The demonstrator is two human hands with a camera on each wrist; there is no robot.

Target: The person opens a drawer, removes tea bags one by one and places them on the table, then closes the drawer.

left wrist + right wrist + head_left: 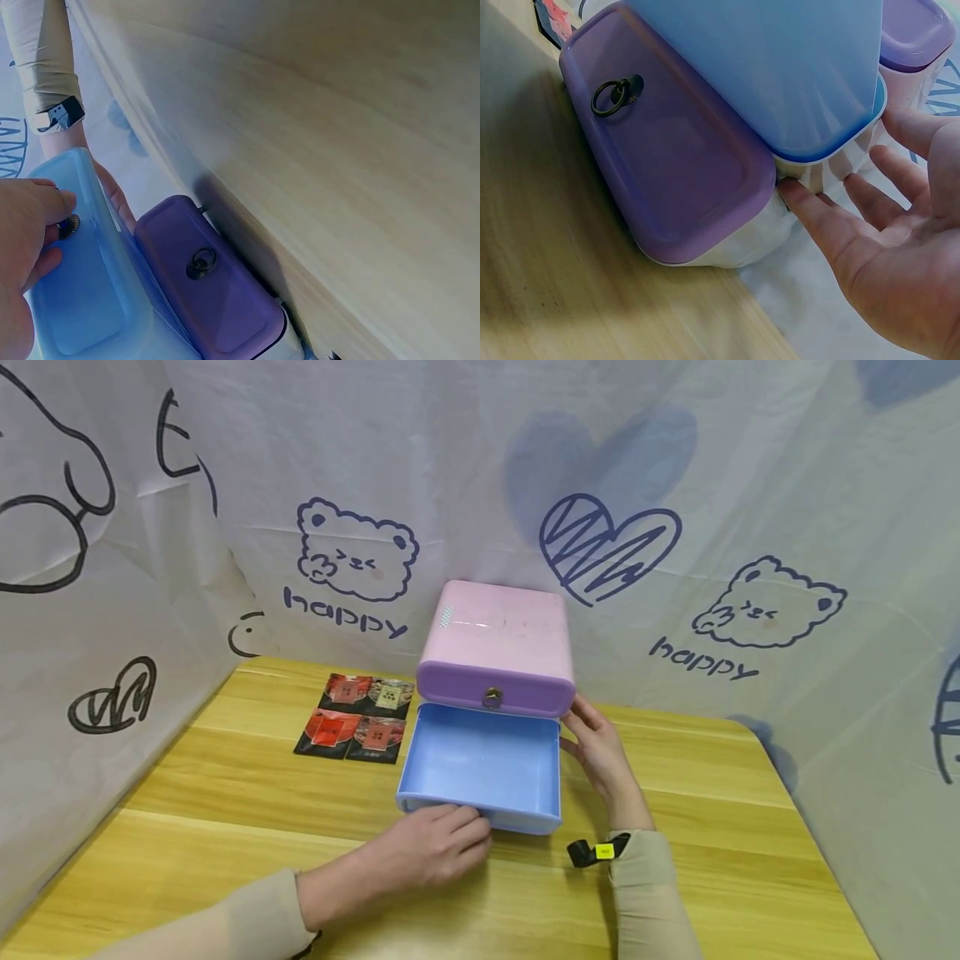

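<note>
A small drawer cabinet [501,625] with a pink top stands against the back cloth. Its blue middle drawer [527,822] is pulled well out, and nothing lies inside it. My left hand [438,845] is at the front of that drawer, its thumb and fingers pinching the small dark ring pull [69,226]. With fairly straight fingers, my right hand [900,225] touches the cabinet's right side beside the drawer opening. Below, a purple drawer [671,150] with a metal ring pull sits closed. The top purple drawer [457,687] is closed too.
Several dark seasoning-like packets [354,718] with red and pale labels lie side by side left of the cabinet. The wooden table [720,827] meets a white cloth [480,460] with printed bears and hearts at the back and sides.
</note>
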